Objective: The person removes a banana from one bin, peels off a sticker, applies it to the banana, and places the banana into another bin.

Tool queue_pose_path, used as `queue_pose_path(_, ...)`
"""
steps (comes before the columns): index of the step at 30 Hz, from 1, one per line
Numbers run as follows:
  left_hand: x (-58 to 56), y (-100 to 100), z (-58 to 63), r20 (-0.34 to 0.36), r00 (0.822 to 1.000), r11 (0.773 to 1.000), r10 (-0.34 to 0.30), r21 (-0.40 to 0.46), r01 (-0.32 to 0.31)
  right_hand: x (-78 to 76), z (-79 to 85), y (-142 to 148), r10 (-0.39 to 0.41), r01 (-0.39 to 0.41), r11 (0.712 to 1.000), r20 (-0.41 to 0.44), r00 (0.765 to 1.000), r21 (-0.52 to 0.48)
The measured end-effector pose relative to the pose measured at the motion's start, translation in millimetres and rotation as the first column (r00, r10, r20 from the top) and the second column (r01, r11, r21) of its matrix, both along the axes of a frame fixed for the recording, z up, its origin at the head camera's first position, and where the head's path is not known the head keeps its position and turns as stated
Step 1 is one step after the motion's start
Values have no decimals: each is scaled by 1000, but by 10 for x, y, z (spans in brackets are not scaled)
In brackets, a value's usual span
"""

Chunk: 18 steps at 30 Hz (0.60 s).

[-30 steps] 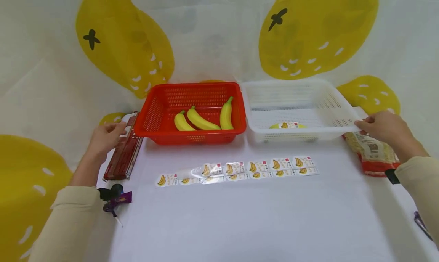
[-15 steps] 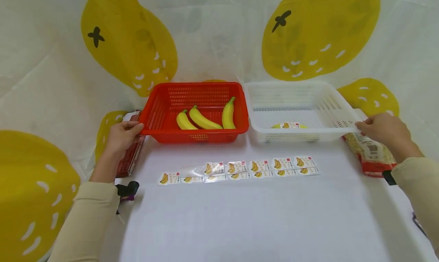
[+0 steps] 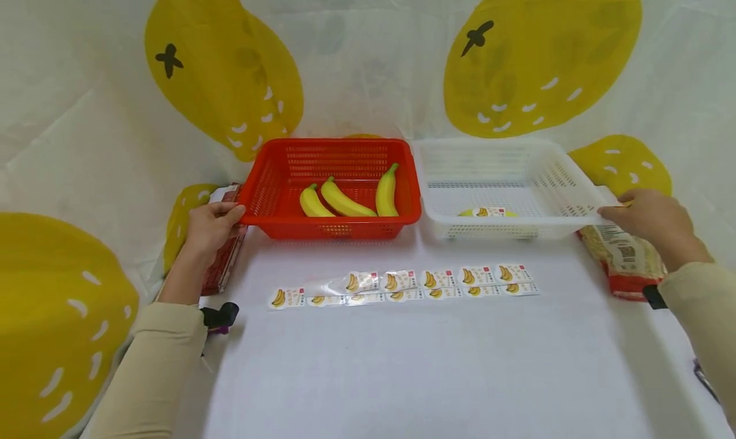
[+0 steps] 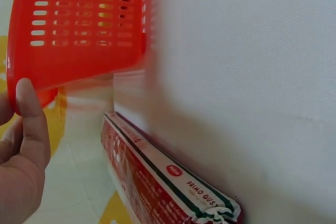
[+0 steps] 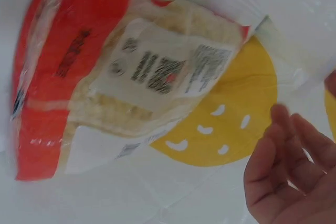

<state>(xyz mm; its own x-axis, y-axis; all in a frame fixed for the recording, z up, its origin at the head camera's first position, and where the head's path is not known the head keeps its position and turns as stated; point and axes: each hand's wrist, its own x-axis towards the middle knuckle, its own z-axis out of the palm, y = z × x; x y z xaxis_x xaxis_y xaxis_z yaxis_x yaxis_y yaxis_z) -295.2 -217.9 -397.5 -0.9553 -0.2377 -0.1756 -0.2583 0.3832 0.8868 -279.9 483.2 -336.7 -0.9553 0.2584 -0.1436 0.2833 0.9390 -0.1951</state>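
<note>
My left hand (image 3: 208, 229) pinches the left front corner of the red basket (image 3: 333, 222); in the left wrist view the fingers (image 4: 34, 124) hold its rim. Three yellow bananas (image 3: 386, 193) lie inside that basket. At the right, my right hand (image 3: 655, 218) grips the right front corner of the white basket (image 3: 512, 222), which stands against the red one. Behind its front wall shows part of a yellow banana (image 3: 467, 213) bearing a printed label (image 3: 489, 211). In the right wrist view the fingers (image 5: 262, 166) are curled near the pale basket wall.
Several banana stickers (image 3: 439, 279) lie in two rows before the baskets. A long red packet (image 4: 152, 177) lies left of the red basket. A clear bag with red ends (image 3: 623, 254) lies below my right hand. Behind hangs a fruit-patterned cloth (image 3: 368, 62).
My left hand has moved right, from apart from the red basket to its corner, and now pinches the rim. My right hand stays at the white basket. The head view has shifted slightly.
</note>
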Motion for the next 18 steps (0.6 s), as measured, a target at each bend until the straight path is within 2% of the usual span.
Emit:
queue_pose_path(3, 5, -12, -1, -1, 1000, 1000, -15, 7, 15, -73, 49, -115, 71, -72, 997, -70, 995, -11)
queue_pose_path(5, 4, -18, 9, -4, 1000, 1000, -20, 6, 20, -151, 105, -290, 110, -116, 991, -94, 990, -60)
queue_pose_path(10, 27, -10, 39, -19, 1000, 1000, -1, 7, 1, -380, 252, -1038, 174, -202, 957, -145, 974, -208)
queue_pose_path(12, 41, 2, 48, -30, 1000, 1000, 5, 14, -4, -463, 288, -1389, 212, -251, 935, -174, 962, -250)
queue_pose_path(15, 52, 24, 49, -39, 999, 1000, 5, 24, -4, -575, 303, -1919, 312, -360, 889, -203, 928, -281)
queue_pose_path(18, 56, 46, 46, -35, 999, 1000, 5, 25, -4, -679, 254, -2439, 409, -452, 833, -195, 892, -318)
